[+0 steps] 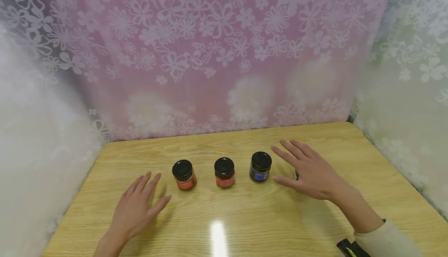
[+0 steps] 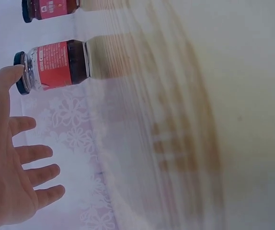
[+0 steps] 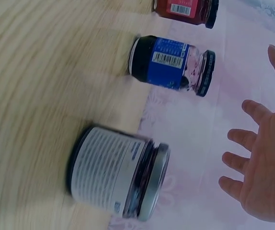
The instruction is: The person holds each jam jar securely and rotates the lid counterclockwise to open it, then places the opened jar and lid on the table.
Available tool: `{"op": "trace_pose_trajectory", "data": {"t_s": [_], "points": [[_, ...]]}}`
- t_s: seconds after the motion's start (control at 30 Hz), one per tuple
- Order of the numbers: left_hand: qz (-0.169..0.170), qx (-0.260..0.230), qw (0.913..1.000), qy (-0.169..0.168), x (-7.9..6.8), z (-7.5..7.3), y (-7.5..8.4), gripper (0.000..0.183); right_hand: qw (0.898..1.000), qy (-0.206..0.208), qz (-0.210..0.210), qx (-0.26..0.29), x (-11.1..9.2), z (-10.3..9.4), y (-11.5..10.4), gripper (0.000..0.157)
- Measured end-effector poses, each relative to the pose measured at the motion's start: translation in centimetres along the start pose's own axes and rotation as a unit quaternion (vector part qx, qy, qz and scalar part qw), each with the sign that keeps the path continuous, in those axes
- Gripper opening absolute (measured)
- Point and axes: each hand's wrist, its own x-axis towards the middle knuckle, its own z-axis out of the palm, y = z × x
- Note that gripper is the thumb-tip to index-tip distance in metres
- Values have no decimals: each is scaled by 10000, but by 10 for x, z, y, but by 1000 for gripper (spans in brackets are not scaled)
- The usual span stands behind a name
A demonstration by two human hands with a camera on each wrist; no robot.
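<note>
Several small glass jars stand upright in a loose row on a wooden table. The leftmost jar [image 1: 184,174] has a black lid and a red label. Just left of it hovers my left hand [image 1: 136,206], fingers spread and apart from the jar. Another red-labelled jar [image 1: 224,172] is in the middle. To its right stands a jar with a blue label [image 1: 260,166]. My right hand [image 1: 311,171] is beside that one, fingers extended, holding nothing. It mostly hides a white-labelled jar [image 3: 108,167] with a silvery lid, plain in the right wrist view.
The wooden table [image 1: 245,218] runs back to a pink floral curtain [image 1: 224,55]. Pale floral cloth [image 1: 413,93] hangs at the right, with more on the left. A black object [image 1: 350,247] lies by my right sleeve.
</note>
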Motion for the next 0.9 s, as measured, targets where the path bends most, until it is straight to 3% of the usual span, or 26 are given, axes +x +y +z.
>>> {"op": "trace_pose_trajectory", "data": {"t_s": [0.5, 0.9], "points": [[-205, -367, 9989, -194, 5, 0, 1, 75, 9990, -208, -179, 341, 36, 6, -31, 79], [-85, -66, 9999, -131, 9, 0, 1, 75, 9984, -280, -438, 233, 61, 15, -49, 78]]}}
